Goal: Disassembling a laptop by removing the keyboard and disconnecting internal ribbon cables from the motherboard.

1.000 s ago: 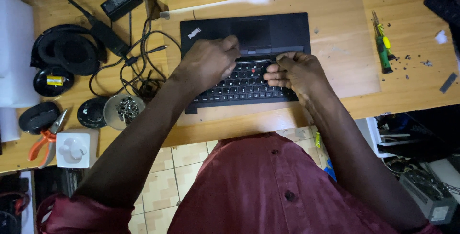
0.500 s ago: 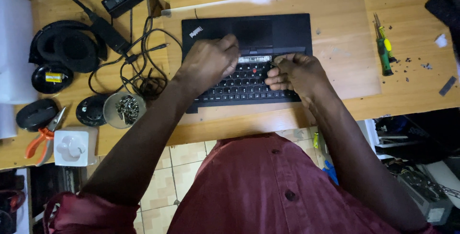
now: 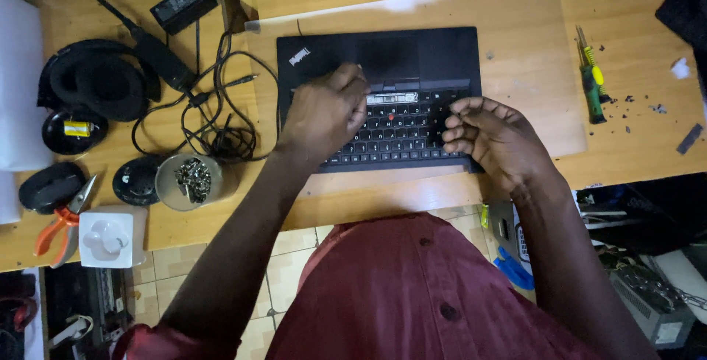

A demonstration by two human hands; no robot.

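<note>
A black laptop base (image 3: 442, 54) lies on a thin brown board (image 3: 530, 50) on the wooden desk, its palm rest turned away from me. Its keyboard (image 3: 401, 135) has a red pointing stick, and a silvery strip (image 3: 390, 98) shows along the keyboard's far edge. My left hand (image 3: 324, 113) lies over the keyboard's left part, fingertips bent onto its far edge next to the strip. My right hand (image 3: 497, 139) rests at the keyboard's right edge with fingers curled, the tips touching the keys and nothing in it.
A green-handled screwdriver (image 3: 591, 80) and small dark bits lie right of the board. To the left are a power adapter (image 3: 180, 6) with tangled cables, headphones (image 3: 96, 80), a cup of screws (image 3: 193, 181), orange pliers (image 3: 59, 220), a white box (image 3: 107, 238) and a mouse (image 3: 50, 187).
My hands have moved apart: the right one shifted to the keyboard's right edge, uncovering the middle keys. The silvery strip at the far edge now shows.
</note>
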